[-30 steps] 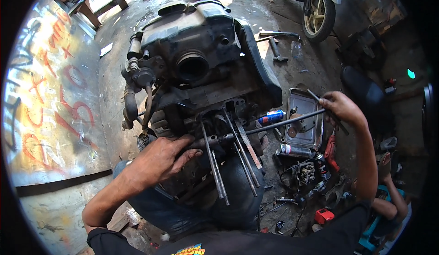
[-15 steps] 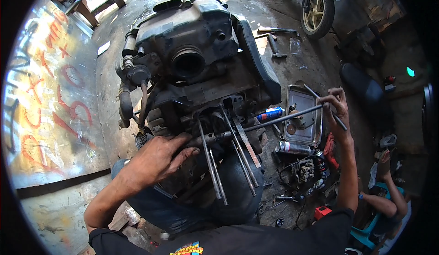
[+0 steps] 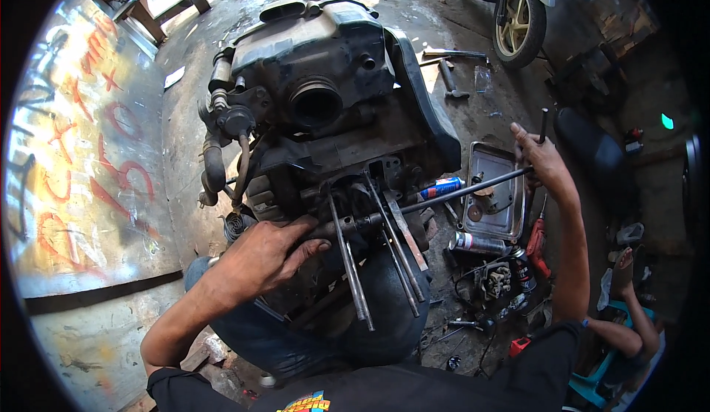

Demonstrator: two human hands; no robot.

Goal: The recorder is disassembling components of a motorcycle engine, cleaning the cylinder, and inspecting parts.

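Observation:
A stripped engine with a black plastic housing lies before me. Several long studs and a flat metal bar stick out toward me from its open end. Across them runs a T-handle wrench, its long shaft pointing left into the engine's mouth. My right hand is closed round its crossbar, one end showing above the fingers. At the engine's left, my left hand grips a short metal tube in line with the shaft, thumb below and fingers above; its far end is hidden.
On the floor to the right lie a metal tray with parts, spray cans, a red power tool and a hammer. A painted panel stands left. Another person's arm shows at lower right; a motorcycle wheel stands beyond.
My right hand has turned the wrench's crossbar from slanted to nearly upright in the picture, and its grip has changed. The left hand keeps its hold. The whole view has shifted slightly.

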